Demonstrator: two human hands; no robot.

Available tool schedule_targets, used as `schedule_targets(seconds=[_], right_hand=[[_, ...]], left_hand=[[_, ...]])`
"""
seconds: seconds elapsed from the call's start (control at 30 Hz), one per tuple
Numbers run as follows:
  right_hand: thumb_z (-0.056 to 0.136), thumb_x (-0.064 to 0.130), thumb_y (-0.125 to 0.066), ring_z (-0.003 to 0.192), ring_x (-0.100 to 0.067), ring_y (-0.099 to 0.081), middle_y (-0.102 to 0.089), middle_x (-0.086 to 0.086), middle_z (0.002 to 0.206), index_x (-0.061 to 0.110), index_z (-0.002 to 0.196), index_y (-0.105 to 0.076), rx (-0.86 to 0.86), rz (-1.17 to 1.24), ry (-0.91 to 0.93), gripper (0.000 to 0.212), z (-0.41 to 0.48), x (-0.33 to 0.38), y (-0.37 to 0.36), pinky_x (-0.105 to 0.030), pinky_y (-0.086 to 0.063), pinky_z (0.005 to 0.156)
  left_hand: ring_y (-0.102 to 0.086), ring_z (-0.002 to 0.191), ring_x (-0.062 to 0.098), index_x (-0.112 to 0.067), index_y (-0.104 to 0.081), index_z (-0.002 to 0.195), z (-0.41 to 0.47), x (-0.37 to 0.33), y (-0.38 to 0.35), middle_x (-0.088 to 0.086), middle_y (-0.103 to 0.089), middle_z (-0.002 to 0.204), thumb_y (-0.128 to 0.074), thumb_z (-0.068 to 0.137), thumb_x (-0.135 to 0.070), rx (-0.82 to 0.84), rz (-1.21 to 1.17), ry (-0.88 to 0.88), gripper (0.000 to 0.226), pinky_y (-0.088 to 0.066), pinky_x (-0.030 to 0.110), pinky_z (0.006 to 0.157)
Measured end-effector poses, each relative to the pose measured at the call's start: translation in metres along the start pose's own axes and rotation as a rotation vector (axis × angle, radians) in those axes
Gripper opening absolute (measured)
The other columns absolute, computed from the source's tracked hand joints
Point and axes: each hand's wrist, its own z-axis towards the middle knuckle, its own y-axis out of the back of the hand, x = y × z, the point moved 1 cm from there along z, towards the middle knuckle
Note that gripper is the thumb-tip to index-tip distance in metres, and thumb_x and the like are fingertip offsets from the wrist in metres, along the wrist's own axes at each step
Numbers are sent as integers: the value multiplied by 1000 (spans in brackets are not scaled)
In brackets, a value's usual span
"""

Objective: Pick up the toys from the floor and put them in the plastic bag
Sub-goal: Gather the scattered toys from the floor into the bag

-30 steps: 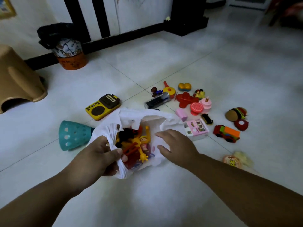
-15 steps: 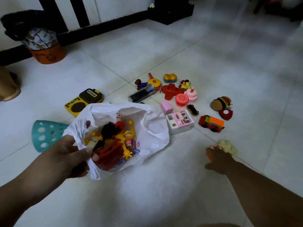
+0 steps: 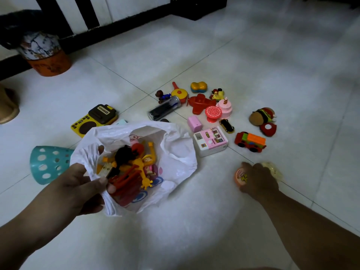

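My left hand (image 3: 78, 189) grips the near rim of a white plastic bag (image 3: 175, 152) and holds it open; several toys lie inside, among them a yellow figure (image 3: 139, 164) and red pieces. My right hand (image 3: 257, 179) rests on the floor at the right, fingers closed over an orange round toy (image 3: 240, 177) and a pale yellowish toy (image 3: 272, 168). Beyond the bag lie a pink-and-white vending machine toy (image 3: 210, 140), a red-orange truck (image 3: 250, 141), a burger (image 3: 262, 116), a pink cake (image 3: 225, 107) and a red plane (image 3: 200, 103).
A yellow toy stove (image 3: 95, 119) and a teal perforated basket (image 3: 48, 164) lie left of the bag. A clear tube of dark items (image 3: 164, 110) lies behind it. An orange bin (image 3: 46, 53) stands by the black-trimmed wall at the back left. White floor tiles stretch all around.
My right hand left the bag's mouth, swung right to the floor and closed over the orange and yellowish toys. My left hand kept hold of the bag.
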Motion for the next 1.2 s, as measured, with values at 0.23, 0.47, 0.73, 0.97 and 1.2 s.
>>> schedule_targets(seconds=[0.23,0.47,0.73,0.97,1.2], right_hand=[[72,60,-70,144,-37,-4,3,-14,156,21,146,-30,235,19,-128,93,17,-27,17,-45,-20,117],[66,61,-74,136,-33,-27,-17,-13,152,18,144,-32,219,45,6,98,15,-22,-2,-40,-27,113],[60,55,-81,132,-31,-33,-12,-10,148,18,140,-39,325,116,183,98,-4,8,-7,-35,-37,109],[61,58,-79,130,-27,-36,-22,-10,145,10,138,-43,235,146,237,98,-21,36,-11,-32,-39,107],[60,48,-83,110,-20,-51,-40,-8,130,10,126,-51,83,373,274,83,-29,64,42,-34,-49,94]], left_hand=[[-71,73,32,-38,-62,87,7,3,2,13,-75,79,-87,31,-62,-3,-42,-62,66,-59,38,64],[-69,81,36,-30,-63,96,5,6,4,17,-74,87,-76,55,-44,-27,-55,-49,46,-56,43,76],[-67,95,45,-8,-60,109,2,5,0,20,-74,96,-58,91,-15,-80,-23,-19,19,-55,52,86],[-68,86,38,-10,-60,105,-11,3,6,16,-75,90,-57,92,-14,-94,-21,-11,14,-56,44,78],[-66,69,26,-8,-59,98,-20,2,12,10,-74,73,-58,91,-15,-119,7,3,10,-56,37,67]])
